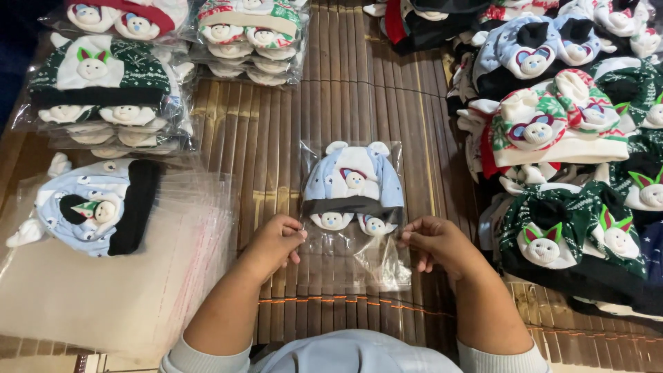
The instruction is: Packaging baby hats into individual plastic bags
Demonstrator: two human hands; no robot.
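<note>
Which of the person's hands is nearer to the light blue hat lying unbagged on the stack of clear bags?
Left. The left hand pinches the clear bag's left edge, just right of the light blue hat. The right hand pinches the bag's far edge.

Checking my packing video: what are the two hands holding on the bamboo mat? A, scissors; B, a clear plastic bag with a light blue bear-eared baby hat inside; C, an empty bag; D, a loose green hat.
B: both hands, left hand and right hand, pinch the sides of the clear plastic bag containing the light blue bear-eared baby hat.

clear bag [353, 207] centre, bagged stacks [103, 90] upper left, empty bags [124, 290] left
</note>
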